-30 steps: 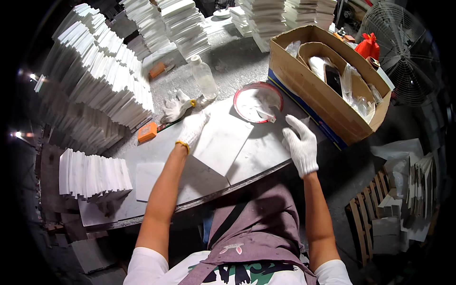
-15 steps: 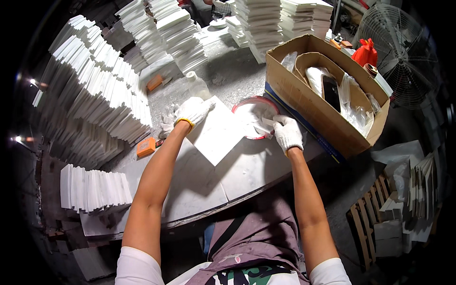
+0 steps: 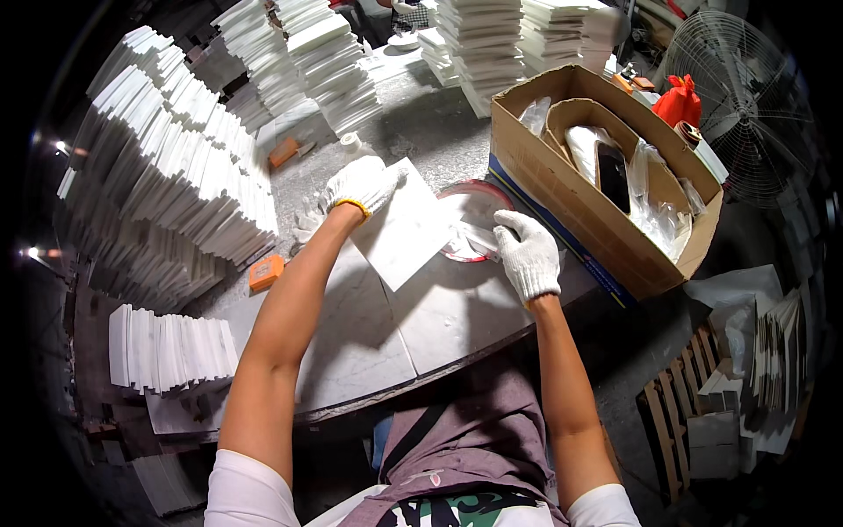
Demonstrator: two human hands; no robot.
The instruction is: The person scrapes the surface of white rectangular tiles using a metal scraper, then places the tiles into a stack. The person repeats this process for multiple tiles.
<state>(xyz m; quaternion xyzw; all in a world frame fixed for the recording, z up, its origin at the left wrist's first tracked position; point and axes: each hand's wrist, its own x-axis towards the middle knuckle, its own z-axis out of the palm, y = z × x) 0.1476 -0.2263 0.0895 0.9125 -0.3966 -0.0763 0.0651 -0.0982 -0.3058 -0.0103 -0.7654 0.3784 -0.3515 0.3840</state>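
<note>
My left hand [image 3: 364, 186], in a white knit glove with a yellow cuff, grips the upper left edge of a square white tile [image 3: 397, 246]. The tile is held above the stone-slab worktop. Right beside it stands a round tub [image 3: 479, 184] with a red rim and white paste inside. My right hand [image 3: 530, 259], gloved too, is closed around a flat scraper [image 3: 477, 239] whose blade reaches over the tub's near edge. Most of its handle is hidden by the glove. Behind my left hand is a pale bottle [image 3: 352, 143], partly covered; a greyish glove [image 3: 307, 220] lies beside it.
Tall stacks of white tiles [image 3: 176, 149] line the left and far sides [image 3: 479, 53]. A cardboard box [image 3: 580, 211] with plastic-wrapped contents stands at the right. An orange box-like tool [image 3: 266, 272] lies left of my forearm. Beyond are a large fan [image 3: 742, 114] and a wooden pallet [image 3: 680, 395].
The tile and my left hand have risen slightly away from me, the tile's near corner shifting right. My right hand has turned and drawn slightly nearer; the scraper blade now points leftward over the tub.
</note>
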